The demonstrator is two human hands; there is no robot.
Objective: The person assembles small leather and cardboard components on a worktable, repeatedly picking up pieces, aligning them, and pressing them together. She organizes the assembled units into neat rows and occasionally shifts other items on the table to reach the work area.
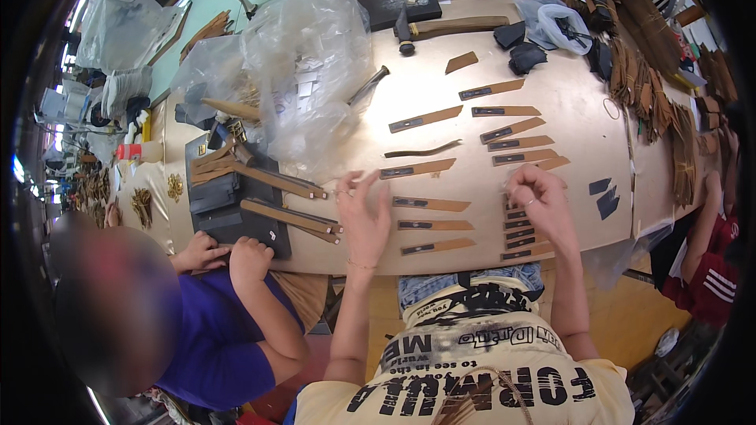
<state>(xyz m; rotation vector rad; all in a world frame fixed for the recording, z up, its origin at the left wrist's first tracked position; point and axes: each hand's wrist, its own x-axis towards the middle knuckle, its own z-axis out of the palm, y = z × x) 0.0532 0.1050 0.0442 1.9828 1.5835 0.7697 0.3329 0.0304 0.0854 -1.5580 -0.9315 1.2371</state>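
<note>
My left hand is over the table with fingers apart, holding nothing that I can see. Its fingertips are beside the end of a brown leather strip with a dark patch. Several similar strips lie in a column just right of that hand. My right hand is curled, thumb and fingers together; whatever they may pinch is hidden. Under and beside it is a close row of patched strips. More strips are spread farther up, and one thin strip lies on its edge.
At left, a co-worker's hands rest by a black board bearing brown straps. Beyond are a clear plastic bag, a hammer and a metal punch. Bundled brown strips and dark scraps lie at right.
</note>
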